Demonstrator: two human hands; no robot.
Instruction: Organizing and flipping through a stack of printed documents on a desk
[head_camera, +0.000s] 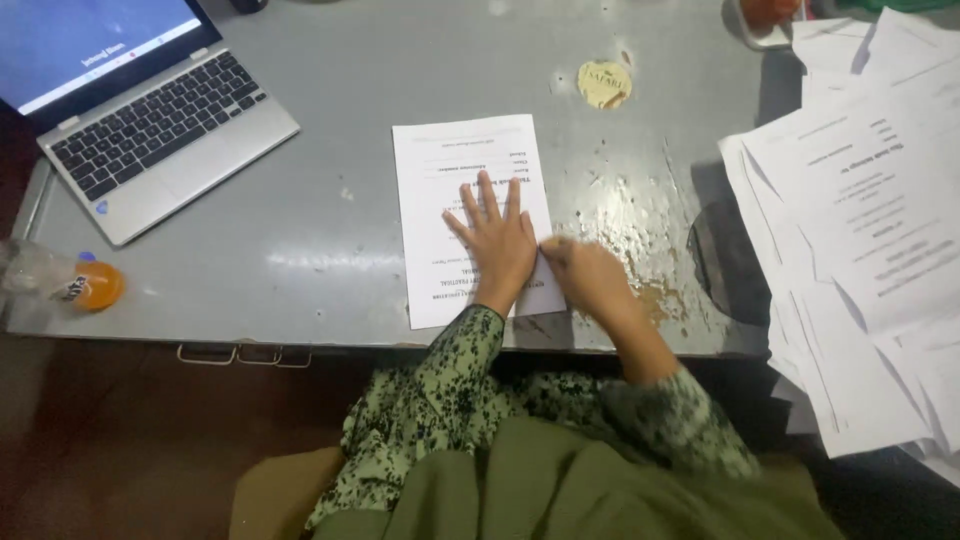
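A: Printed sheet (465, 190) — centre frame, flat on grey desk (330, 90)?
B: Yes. Left hand (497, 240) spread flat on it; right hand (585, 275) curled, pinching its right edge.
A: Containers?
B: Plastic bottle (62, 283) — lower left, lying down, orange drink inside.

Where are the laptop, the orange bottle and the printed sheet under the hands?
laptop (150, 120): head view, on its keyboard.
orange bottle (95, 285): head view, on its orange end.
printed sheet (455, 160): head view, on its upper part.
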